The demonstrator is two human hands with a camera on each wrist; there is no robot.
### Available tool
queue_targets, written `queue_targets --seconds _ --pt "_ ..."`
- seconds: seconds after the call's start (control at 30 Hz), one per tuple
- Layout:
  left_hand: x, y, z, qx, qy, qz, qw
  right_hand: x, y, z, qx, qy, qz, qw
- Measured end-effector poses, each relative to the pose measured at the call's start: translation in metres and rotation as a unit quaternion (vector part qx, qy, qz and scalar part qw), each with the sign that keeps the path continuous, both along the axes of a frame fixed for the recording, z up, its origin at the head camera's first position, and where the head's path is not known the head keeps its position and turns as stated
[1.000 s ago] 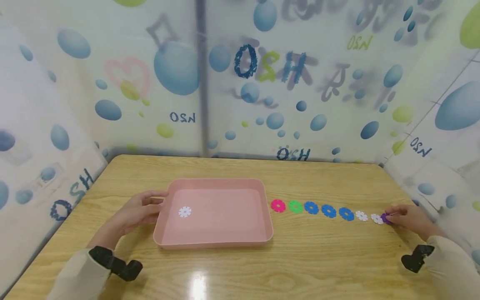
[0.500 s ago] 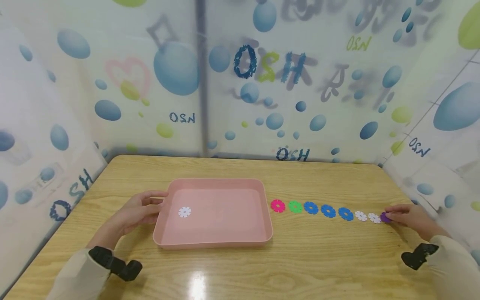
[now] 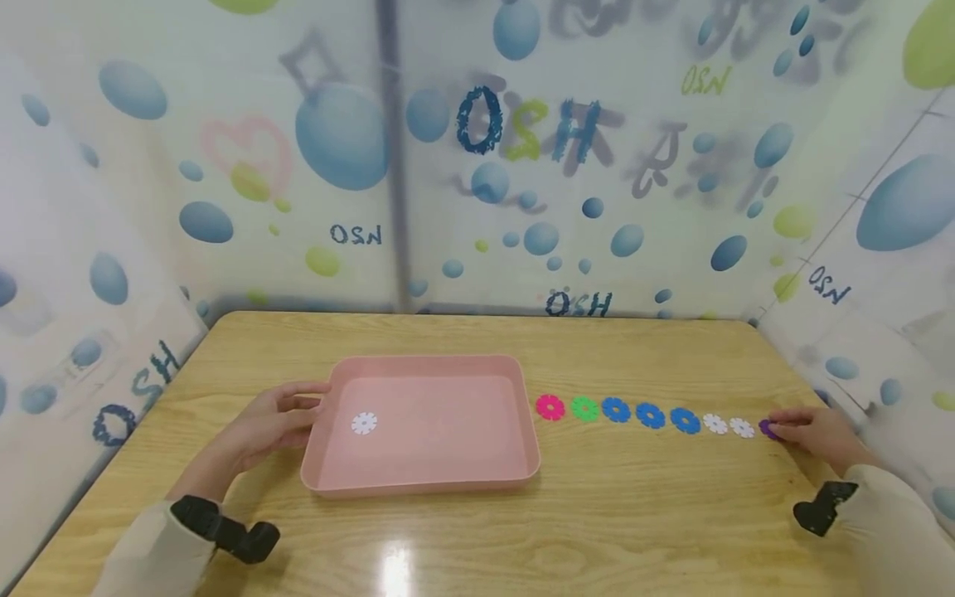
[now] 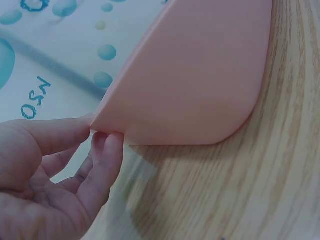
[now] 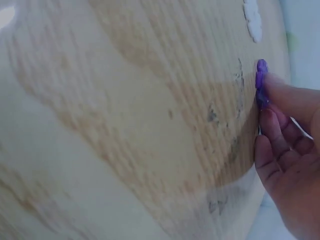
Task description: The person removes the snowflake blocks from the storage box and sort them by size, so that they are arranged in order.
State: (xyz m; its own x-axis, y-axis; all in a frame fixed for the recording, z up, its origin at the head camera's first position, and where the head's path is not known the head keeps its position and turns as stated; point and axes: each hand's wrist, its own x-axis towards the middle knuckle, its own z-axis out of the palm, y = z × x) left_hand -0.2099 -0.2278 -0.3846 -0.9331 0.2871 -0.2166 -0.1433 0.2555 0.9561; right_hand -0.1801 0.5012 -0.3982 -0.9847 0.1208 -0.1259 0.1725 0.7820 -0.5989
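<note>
A shallow pink tray (image 3: 433, 431) lies left of the table's middle, one white snowflake disc (image 3: 364, 423) inside. My left hand (image 3: 272, 421) holds the tray's left rim; in the left wrist view its fingertips (image 4: 114, 145) meet at the rim's edge. Far to the right, my right hand (image 3: 816, 435) pinches a purple snowflake disc (image 5: 261, 82) down at the table, partly hidden by the fingers. It ends a row of discs running from the tray: pink (image 3: 550, 407), green (image 3: 585, 409), three blue (image 3: 651, 415), then two white (image 3: 715, 424).
The wooden table (image 3: 634, 514) carries everything. A patterned backdrop (image 3: 477, 166) rises behind it and along both sides. Black wrist mounts (image 3: 224, 531) sit on both sleeves. A small gap separates the purple disc from the last white disc (image 3: 742, 428).
The purple disc, which overlapped the last white disc, has come away from it to the right. That white disc has shifted slightly left. The left hand keeps its place at the tray.
</note>
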Motion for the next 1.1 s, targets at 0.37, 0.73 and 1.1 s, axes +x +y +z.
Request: queue_targets --seconds 0.37,0.73,1.1 --pt "0.0 -0.001 0.001 -0.001 -0.003 0.003 1.0 0.0 -0.005 0.004 0.01 -0.01 0.004 0.9999" --pt "0.001 0.0 0.0 0.0 -0.004 0.002 1.0 0.006 -0.012 0.007 -0.013 0.034 -0.044 0.9984" --pt "0.002 0.001 0.0 0.009 -0.004 0.002 1.0 -0.025 -0.054 0.043 -0.003 0.078 0.015 0.9969"
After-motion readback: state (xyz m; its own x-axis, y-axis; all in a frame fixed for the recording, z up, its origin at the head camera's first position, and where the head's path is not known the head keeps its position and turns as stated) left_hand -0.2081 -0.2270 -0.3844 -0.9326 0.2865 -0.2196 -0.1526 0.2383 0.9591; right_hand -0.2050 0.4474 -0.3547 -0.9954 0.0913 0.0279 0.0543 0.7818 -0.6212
